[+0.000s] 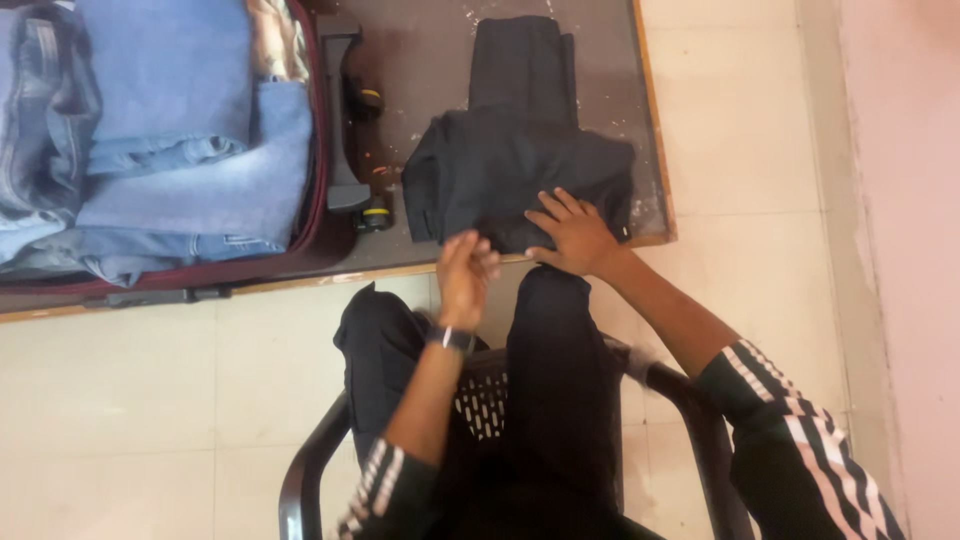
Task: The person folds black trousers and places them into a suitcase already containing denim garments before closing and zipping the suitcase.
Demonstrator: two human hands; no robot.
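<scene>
Two bare hands at work over one folded garment, head view, looking down.

Item 1: dark charcoal folded cloth trousers (520, 165), lying on a low brown wooden desk (420, 60) with a pale wooden edge. The garment sits at about 12 o'clock from the person's knees, its wide folded part nearest the desk's front edge, its narrower part running away toward the far side.

Item 2: right hand (575, 235), fingers spread, palm pressed flat on the near right corner of the trousers, at the desk's front edge. It grips nothing; it bears down on the cloth.

Item 3: left hand (465, 275), just beside the right hand at its 8 o'clock, fingers curled together at the near edge of the trousers. Whether it pinches the cloth or is merely clenched cannot be told, as the hand is blurred. A dark band watch (450, 338) sits on this wrist.

Item 4: maroon open suitcase (318, 150), at 10 o'clock from the hands, on the same desk, well apart from the trousers. It holds stacked folded blue denim jeans (180, 130). Its black wheels with yellow hubs (372, 212) face the trousers.

Item 5: dark plastic armchair (480, 400), perforated seat, at 6 o'clock, in which the person sits in black trousers and a black sleeve with white stripes (800, 440).

Item 6: cream tiled floor (130, 400), beneath the chair and desk.
</scene>
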